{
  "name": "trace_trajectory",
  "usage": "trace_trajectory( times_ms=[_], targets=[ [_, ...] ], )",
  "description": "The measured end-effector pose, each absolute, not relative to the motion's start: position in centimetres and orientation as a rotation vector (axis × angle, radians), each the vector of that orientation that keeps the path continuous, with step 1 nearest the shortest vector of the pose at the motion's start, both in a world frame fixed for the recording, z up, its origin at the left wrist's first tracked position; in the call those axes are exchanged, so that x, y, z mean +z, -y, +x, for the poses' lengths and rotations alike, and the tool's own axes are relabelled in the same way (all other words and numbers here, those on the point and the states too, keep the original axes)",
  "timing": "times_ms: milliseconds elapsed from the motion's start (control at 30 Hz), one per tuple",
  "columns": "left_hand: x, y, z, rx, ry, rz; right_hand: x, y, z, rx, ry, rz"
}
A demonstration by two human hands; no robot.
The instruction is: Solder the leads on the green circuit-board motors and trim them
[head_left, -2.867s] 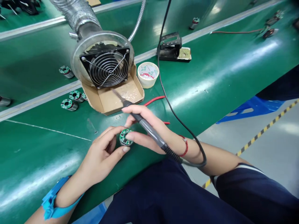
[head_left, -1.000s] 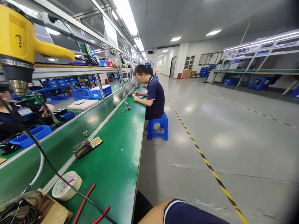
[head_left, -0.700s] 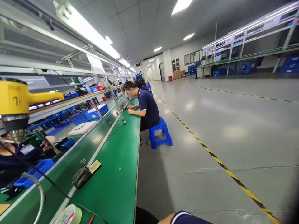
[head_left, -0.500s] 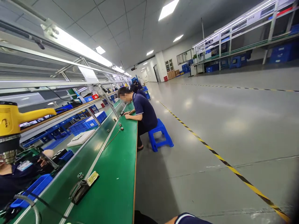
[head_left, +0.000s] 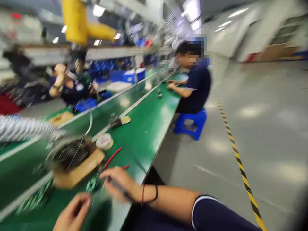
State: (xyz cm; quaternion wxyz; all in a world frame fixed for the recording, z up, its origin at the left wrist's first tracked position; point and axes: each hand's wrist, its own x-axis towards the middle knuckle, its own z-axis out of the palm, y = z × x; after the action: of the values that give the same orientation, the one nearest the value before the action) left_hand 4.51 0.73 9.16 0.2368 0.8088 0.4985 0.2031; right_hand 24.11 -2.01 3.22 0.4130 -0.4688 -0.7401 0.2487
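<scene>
Soldering iron (head_left: pixel 118 186) reappears, pointing diagonally forward-left.

I see the left hand (head_left: pixel 73 213) and the right hand (head_left: pixel 120 184) again, back on the near side of the cardboard tray (head_left: pixel 81 170). A little round green part (head_left: pixel 91 185) now sits just beside the tray, with neither hand holding it anymore.
</scene>
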Motion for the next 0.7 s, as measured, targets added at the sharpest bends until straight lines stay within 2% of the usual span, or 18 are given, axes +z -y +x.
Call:
trace_trajectory(
  times_ms=[100, 200, 400, 700],
  targets=[
    [5.5, 0.3, 0.3, 0.585, -1.574, 1.913, 0.1, 1.9, 23.8, 0.755, 1.765, -1.111],
    [3.8, -1.3, -1.6, 0.531, -1.669, 1.76, -0.4, 1.0, 24.6, 0.819, 1.743, -1.005],
    [2.5, -2.4, -1.7, 0.444, -1.649, 1.744, 0.9, 0.7, 24.6, 0.662, 1.755, -1.054],
    [1.1, -2.1, -2.1, 0.496, -1.628, 1.864, 0.1, -0.1, 24.4, 0.858, 1.708, -1.091]
  ],
)
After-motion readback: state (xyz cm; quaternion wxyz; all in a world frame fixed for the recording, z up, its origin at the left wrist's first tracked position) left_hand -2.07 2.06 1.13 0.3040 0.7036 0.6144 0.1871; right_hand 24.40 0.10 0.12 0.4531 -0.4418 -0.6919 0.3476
